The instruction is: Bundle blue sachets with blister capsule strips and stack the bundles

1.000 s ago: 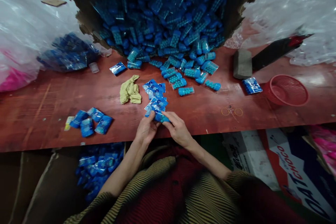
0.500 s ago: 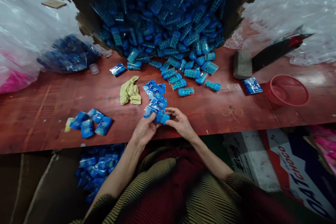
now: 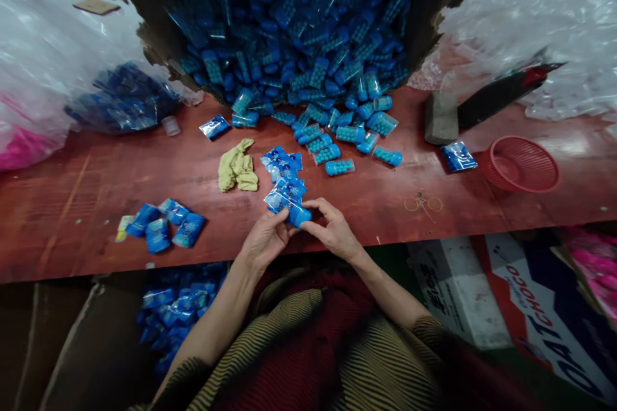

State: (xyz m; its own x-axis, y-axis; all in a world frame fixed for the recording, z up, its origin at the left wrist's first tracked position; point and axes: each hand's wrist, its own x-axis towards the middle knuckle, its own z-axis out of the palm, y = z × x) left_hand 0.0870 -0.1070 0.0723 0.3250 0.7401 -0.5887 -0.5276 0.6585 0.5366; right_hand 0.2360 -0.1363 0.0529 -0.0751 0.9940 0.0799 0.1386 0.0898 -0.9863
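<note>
Between my two hands, close to the table's front edge, is a small blue-capped bottle (image 3: 299,216); most of its body is hidden by fingers and blue wrappers. My left hand (image 3: 267,236) is closed on its left side, thumb on top. From the right, my right hand (image 3: 336,231) pinches the cap end between thumb and fingers. Just beyond the fingertips, a loose stack of shiny blue printed wrappers (image 3: 282,167) lies fanned out on the table. A crumpled yellow-green cloth (image 3: 238,167) lies left of it. Several clear bottles of blue balls (image 3: 340,167) lie scattered farther back.
A torn cardboard box (image 3: 436,9) behind spills bottles onto the red-brown table (image 3: 96,205). Several blue wrapped packs (image 3: 158,235) lie left. At right are a grey block (image 3: 441,117), a blue packet (image 3: 459,157) and a red basket (image 3: 523,165). More blue packs (image 3: 178,302) fill a space below the table.
The view has shifted slightly. Both hands keep their hold on the bottle, which has turned or moved only a little; nothing has been let go.
</note>
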